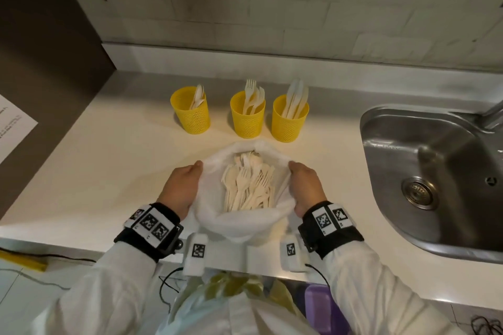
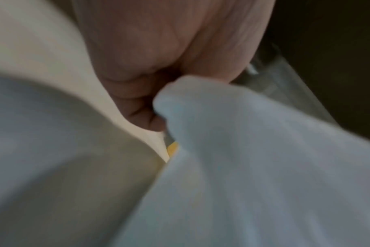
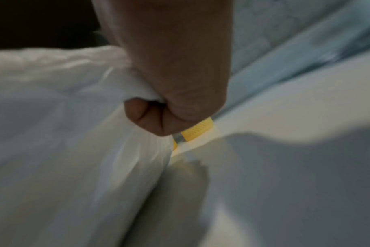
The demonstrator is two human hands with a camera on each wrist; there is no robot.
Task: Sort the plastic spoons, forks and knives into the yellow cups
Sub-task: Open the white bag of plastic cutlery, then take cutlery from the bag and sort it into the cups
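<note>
White bag gripped open by left hand and right hand.

White sleeves; black wristbands with checkered marker tags; thin black cables.

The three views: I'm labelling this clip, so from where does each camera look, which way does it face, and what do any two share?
Head: on the person's head, facing forward and down at the white bag of cutlery, three yellow cups and sink; both hands and sleeves show.
Left wrist: along the left hand, gripping the bag.
Right wrist: along the right hand, gripping the bag.
Shared: all three show bag and yellow cup.
</note>
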